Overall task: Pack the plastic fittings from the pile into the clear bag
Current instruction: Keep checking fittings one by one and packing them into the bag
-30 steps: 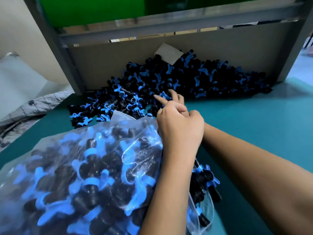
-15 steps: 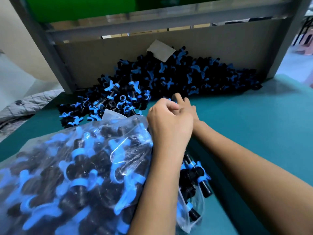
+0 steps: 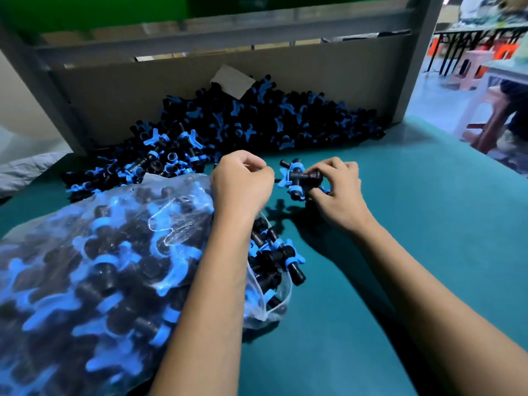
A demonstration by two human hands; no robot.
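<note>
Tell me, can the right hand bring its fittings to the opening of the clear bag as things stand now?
Probably yes. The right hand holds fittings just beyond the clear bag, whose opening faces it. Only bare table lies between; the left hand stays beside the opening.

The right hand (image 3: 335, 190) has drawn apart from the left hand (image 3: 243, 181); its grip now holds fittings (image 3: 297, 178) (black and blue).
</note>
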